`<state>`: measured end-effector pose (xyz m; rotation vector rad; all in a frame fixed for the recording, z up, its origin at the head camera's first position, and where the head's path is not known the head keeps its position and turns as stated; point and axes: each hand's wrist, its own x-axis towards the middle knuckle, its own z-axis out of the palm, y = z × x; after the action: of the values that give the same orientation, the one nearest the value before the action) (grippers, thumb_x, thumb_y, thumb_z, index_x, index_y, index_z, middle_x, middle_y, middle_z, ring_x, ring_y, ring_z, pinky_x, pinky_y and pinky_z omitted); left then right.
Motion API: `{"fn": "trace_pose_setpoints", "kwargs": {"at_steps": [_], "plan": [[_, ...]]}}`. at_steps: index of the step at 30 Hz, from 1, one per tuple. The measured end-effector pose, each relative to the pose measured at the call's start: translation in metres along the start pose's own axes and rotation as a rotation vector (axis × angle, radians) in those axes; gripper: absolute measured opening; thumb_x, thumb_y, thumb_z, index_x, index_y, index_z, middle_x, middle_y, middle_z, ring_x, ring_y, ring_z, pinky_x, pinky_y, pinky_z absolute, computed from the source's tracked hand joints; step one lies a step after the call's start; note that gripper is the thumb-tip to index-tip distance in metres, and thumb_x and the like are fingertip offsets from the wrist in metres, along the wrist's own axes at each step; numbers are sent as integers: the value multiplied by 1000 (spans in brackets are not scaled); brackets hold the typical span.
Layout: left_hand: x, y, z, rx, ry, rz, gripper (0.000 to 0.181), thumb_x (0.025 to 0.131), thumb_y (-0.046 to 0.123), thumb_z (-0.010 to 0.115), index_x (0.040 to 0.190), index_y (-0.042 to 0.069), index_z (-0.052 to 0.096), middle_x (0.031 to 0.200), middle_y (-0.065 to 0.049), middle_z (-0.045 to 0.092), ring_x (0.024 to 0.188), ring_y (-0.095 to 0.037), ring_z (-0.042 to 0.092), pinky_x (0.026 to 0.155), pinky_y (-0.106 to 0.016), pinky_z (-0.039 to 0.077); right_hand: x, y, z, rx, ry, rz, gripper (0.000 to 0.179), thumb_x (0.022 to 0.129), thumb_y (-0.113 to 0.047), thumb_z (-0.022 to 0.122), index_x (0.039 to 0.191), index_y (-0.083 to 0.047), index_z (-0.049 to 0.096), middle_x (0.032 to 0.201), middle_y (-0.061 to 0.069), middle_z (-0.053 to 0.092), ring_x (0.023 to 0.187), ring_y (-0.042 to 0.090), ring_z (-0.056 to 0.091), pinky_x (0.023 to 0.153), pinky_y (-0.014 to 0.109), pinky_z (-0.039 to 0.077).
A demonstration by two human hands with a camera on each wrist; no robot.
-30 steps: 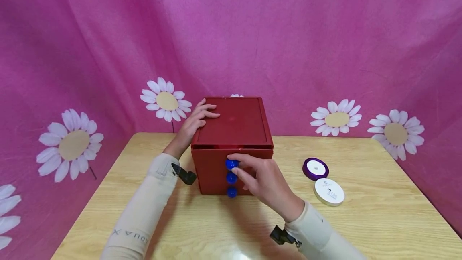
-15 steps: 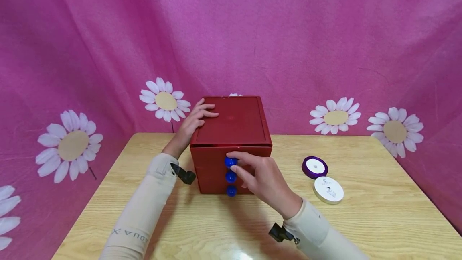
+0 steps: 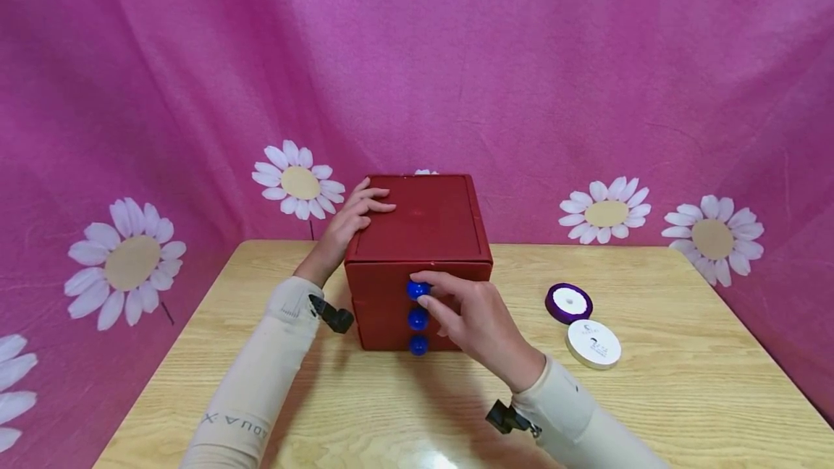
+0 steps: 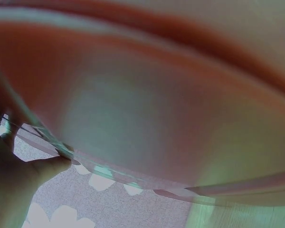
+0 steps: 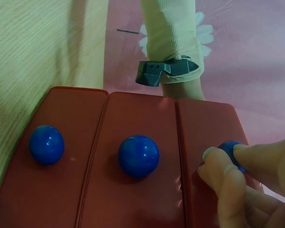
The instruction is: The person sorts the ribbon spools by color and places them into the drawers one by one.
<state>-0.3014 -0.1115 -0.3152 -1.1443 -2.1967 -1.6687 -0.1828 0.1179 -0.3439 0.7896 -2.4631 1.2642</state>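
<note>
A small red drawer unit (image 3: 423, 230) stands on the table, its front showing three drawers stacked one above another. Each drawer has a round blue knob. My right hand (image 3: 485, 324) pinches the top knob (image 3: 417, 291) between thumb and fingers, which the right wrist view also shows. Below it are the middle knob (image 3: 418, 319) and the bottom knob (image 3: 418, 344), both untouched. The top drawer (image 5: 206, 123) sits flush with the others. My left hand (image 3: 348, 226) rests on the unit's upper left edge, fingers extended over the top.
To the right of the unit lie a purple ribbon spool (image 3: 570, 302) and a white ribbon spool (image 3: 594, 344), close together on the wooden table (image 3: 365, 411). A pink cloth (image 3: 521, 93) printed with daisies hangs behind and at the sides.
The top drawer has slid inward, pushed by my right hand at its knob; the dark gap along its upper edge has closed. My left hand stays in place.
</note>
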Motion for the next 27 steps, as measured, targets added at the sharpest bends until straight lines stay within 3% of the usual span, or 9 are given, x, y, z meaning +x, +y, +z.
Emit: {"fn": "trace_pose_setpoints", "kwargs": {"at_steps": [9,27], "plan": [[0,-2,-1,12,-1,-19,42,90,-1,33,122,-12,57,145,-27,35,147,-34,0,115,-55,0,2,1,0,-7,19,-1,34,90,-13,67,123,-18,66,82,1,69,50,9,61,50,24,52],[0,-4,0,8,3,5,42,89,-1,33,122,-14,56,145,-29,34,146,-35,0,115,-54,-1,0,4,5,-34,89,-33,31,89,-16,69,120,-20,67,83,-2,71,53,0,61,48,21,51]]}}
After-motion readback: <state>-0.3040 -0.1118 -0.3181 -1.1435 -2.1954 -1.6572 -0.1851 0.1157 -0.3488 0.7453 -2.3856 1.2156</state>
